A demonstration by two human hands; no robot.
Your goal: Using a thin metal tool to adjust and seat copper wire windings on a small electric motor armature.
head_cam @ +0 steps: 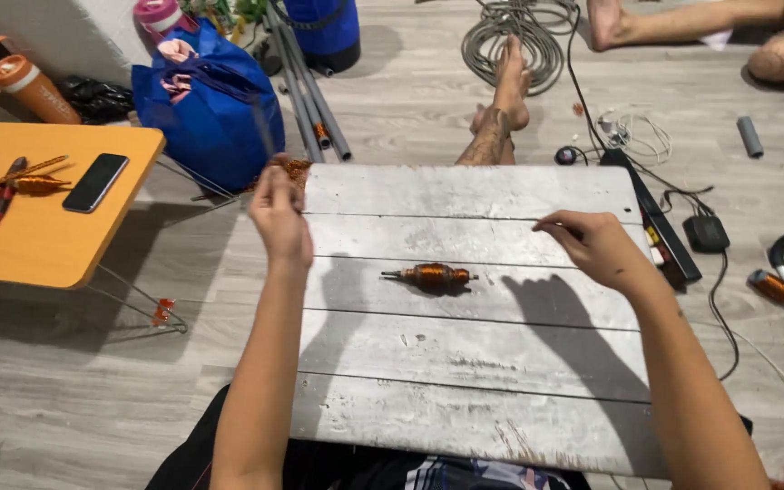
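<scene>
Lying between left hand (280, 218) and right hand (596, 247) (untouched): copper-wound armature (430, 276).

head | looks steeply down | close above white board (465, 363) on lap

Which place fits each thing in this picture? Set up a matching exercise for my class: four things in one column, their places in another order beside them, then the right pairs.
Things:
1. copper-wound armature
2. black phone
3. blue bag
4. coiled grey cable

Places:
A. on the floor beyond the foot
B. on the orange table
C. on the grey board, between the left hand and the right hand
D. on the floor between orange table and board

Pairs: 1-C, 2-B, 3-D, 4-A
</scene>
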